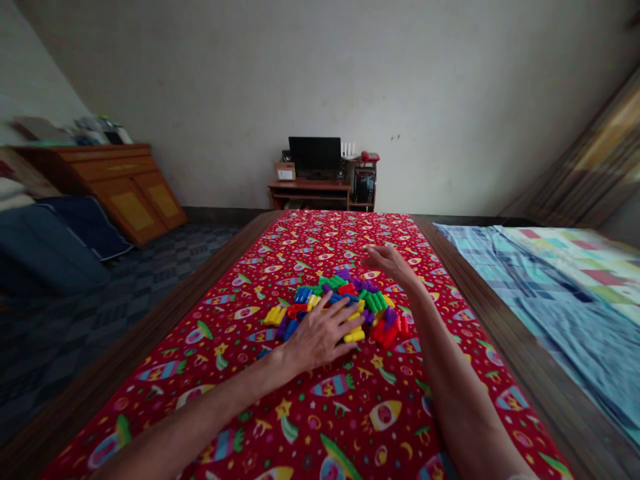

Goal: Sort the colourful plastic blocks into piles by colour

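A loose heap of small plastic pieces (373, 301) lies in the middle of a red patterned cloth. The pieces are rounded, tube-like and ribbed, in green, blue, yellow, red and purple; their exact kind is unclear. My left hand (323, 333) rests palm down over the heap's near side, fingers spread across yellow and blue pieces, hiding some of them. Beyond the heap on the right, my right hand (389, 260) is held above the cloth. Its fingers reach out to the left, loosely bent, with nothing visible in them.
The red cloth (320, 247) covers a long table with dark wooden edges (530, 360). Past its far end stands a desk with a monitor (315, 155). A wooden cabinet (125, 187) is at left, and a bed with blue and checked covers (565, 300) at right.
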{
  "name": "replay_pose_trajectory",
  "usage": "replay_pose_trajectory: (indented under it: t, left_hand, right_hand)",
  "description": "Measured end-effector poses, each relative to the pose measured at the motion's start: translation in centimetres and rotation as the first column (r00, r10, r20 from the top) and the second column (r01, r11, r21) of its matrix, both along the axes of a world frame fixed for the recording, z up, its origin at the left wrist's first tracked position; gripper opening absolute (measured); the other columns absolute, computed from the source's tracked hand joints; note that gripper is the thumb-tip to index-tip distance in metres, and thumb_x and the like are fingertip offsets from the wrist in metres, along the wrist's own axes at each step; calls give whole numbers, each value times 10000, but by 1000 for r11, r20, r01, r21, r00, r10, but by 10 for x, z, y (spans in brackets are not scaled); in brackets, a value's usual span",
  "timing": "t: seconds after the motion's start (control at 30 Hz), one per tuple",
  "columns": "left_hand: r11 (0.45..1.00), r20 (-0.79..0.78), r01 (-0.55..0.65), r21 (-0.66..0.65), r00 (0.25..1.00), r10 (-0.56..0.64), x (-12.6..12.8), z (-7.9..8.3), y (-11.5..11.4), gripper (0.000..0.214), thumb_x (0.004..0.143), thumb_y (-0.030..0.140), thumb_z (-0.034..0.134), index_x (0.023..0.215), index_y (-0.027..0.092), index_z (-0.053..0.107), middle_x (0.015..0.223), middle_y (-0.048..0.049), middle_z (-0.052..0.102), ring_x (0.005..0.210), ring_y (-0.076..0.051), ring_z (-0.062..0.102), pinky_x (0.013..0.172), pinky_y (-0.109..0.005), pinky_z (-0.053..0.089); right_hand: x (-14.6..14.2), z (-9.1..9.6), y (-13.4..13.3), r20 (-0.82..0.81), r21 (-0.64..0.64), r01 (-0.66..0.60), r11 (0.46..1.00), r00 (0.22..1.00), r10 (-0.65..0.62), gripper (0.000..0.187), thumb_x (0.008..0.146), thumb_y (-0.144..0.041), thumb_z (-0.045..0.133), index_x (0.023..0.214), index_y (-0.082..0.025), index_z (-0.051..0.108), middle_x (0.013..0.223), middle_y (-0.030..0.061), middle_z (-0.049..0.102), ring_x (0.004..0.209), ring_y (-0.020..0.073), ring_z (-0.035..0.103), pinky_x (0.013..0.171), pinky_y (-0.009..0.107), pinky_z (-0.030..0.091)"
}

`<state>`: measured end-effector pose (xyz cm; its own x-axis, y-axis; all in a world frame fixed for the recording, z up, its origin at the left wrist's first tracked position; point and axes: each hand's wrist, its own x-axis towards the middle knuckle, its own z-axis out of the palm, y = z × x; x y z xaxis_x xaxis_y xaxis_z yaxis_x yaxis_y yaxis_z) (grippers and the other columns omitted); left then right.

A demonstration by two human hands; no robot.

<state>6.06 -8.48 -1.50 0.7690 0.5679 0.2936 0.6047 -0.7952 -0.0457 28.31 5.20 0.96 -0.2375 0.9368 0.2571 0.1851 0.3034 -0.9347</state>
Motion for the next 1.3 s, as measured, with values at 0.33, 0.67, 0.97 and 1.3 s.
replay_pose_trajectory:
  t: [0.33,0.67,0.97,1.3]
  left_hand:
    - [954,295,-297,-39,909,295,-66,0,59,446,982,426,351,1219,179,637,1343,-114,593,1262,-257,523,1090,-456,401]
    - [829,451,-355,-432,711,540,-106,-58,7,595,990,495,188,1463,175,357,1512,-103,408,1411,-231,344,1169,-448,296]
    - [877,514,-276,-393,725,458,-46,-45,29,543,1006,449,142,1458,233,353,1537,-93,366,1445,-239,268,1180,-547,179]
    - [873,483,-209,-441,765,427,-53,-53,108,566,989,369,123,1346,152,504,1376,-127,564,1324,-233,471,1131,-472,343]
  right_hand:
    - [13,14,-46,566,173,-137,975,825,15,430,910,-485,503,1151,-176,679,1007,100,736,928,241,687,827,363,533]
    - [19,-74,-120,580,275,6,961,796,-171,560,987,-489,322,1482,-229,362,1476,135,440,1380,283,386,1102,522,370]
    - [-53,-27,-154,613,346,-349,871,787,72,519,1005,-453,307,1437,-199,439,1530,143,350,1431,249,293,1144,453,324]
    - [-30,-62,-71,500,181,141,973,839,-214,622,972,-535,302,1435,-145,444,1467,186,432,1418,318,307,1144,559,260]
